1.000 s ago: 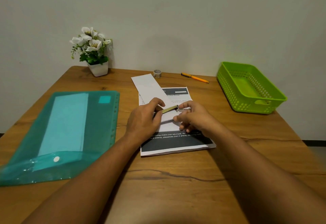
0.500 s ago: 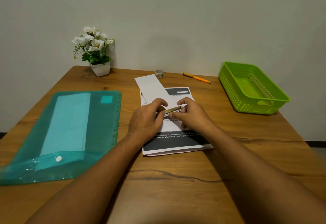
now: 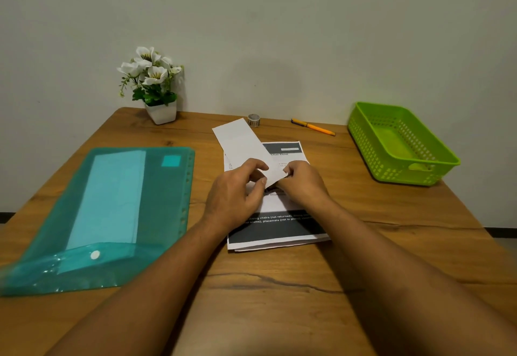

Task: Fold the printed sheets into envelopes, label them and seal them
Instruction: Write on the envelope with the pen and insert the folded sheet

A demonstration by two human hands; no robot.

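A long white envelope (image 3: 242,145) is held at the middle of the table (image 3: 279,285), its length running from the hands toward eleven o'clock. Its near end is pinched on the left side between the thumb and curled fingers of the left hand (image 3: 235,199). The near right corner is gripped by the bent fingertips of the right hand (image 3: 303,185). Both hands are closed narrowly on the paper. Whether the near end is lifted clear of what lies beneath cannot be told.

Under the envelope and the hands a stack of printed sheets (image 3: 279,229) is laid flat, with dark bands at its far and near edges and white text in the near band. The envelope's far end is carried past the stack's far left corner.

At twelve o'clock from the envelope, close to the wall, a small roll of tape (image 3: 254,120) is set upright. At one o'clock an orange pen (image 3: 313,127) is laid. A green basket (image 3: 391,172) is placed at two to three o'clock, near the right edge. At nine o'clock a teal plastic folder (image 3: 156,215) is spread, with pale paper (image 3: 112,196) seen through it and a white snap button (image 3: 95,255) at its near flap. At eleven o'clock, against the wall, a white pot of flowers (image 3: 161,112) is stood.
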